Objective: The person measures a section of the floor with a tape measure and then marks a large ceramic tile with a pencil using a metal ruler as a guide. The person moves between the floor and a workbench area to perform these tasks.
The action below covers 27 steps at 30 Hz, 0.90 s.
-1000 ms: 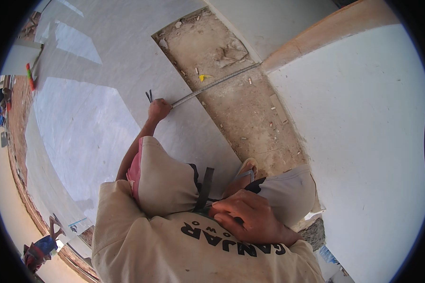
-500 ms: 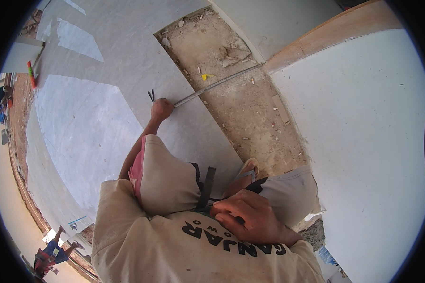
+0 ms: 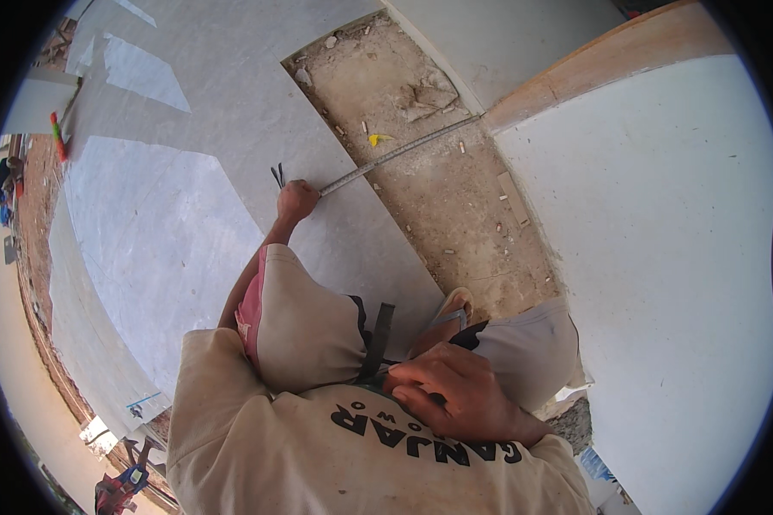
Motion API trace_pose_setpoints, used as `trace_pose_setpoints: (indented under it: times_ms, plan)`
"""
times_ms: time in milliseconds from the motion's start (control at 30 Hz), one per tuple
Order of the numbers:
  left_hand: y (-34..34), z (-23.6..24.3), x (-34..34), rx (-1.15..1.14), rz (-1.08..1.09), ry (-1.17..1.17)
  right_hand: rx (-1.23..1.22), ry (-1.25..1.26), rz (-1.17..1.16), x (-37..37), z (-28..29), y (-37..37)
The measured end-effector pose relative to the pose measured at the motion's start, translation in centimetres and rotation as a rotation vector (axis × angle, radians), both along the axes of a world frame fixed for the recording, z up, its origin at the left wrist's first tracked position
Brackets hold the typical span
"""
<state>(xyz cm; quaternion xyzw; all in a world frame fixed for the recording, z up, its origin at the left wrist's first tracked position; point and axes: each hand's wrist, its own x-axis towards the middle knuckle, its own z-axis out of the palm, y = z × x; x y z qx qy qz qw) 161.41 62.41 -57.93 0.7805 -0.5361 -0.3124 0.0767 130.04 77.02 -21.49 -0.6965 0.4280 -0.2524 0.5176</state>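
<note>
Out on the grey floor slab, my left hand [image 3: 298, 200] is closed on one end of a narrow grey measuring strip [image 3: 386, 157]. That strip runs across the unpaved gap to the foot of the wall corner. Two thin dark prongs [image 3: 277, 175] stick out beyond my left fist; their kind cannot be made out. At my waist, my right hand [image 3: 455, 386] is closed, its fingers curled in front of my beige shirt. Whatever it may hold is hidden. A black strap [image 3: 376, 342] hangs beside it, over my shorts.
The bare dirt strip [image 3: 481, 215] holds small rubble and a yellow scrap [image 3: 380, 138]. A white wall [image 3: 661, 240] stands close on my right, with an orange-brown edge [image 3: 610, 64]. Far left, a person [image 3: 127, 482] is outside, past the slab.
The distant person at lower left has moved downward and to the right in view. My hands and the measuring strip keep nearly the same positions.
</note>
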Motion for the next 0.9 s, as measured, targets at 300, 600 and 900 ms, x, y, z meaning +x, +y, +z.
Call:
trace_pose_setpoints:
  times_ms: [300,600,900]
  plan:
    - [0.23,0.07,-0.18,-0.014,0.003,-0.010,0.000,0.004,0.007,0.03,0.00,-0.27]
    - [0.42,0.04,-0.38,-0.033,-0.006,-0.017,-0.013,0.005,0.014,0.07,-0.10,-0.35]
    - [0.69,-0.21,-0.49,-0.064,-0.015,-0.032,-0.006,0.010,0.043,-0.02,0.09,-0.76]
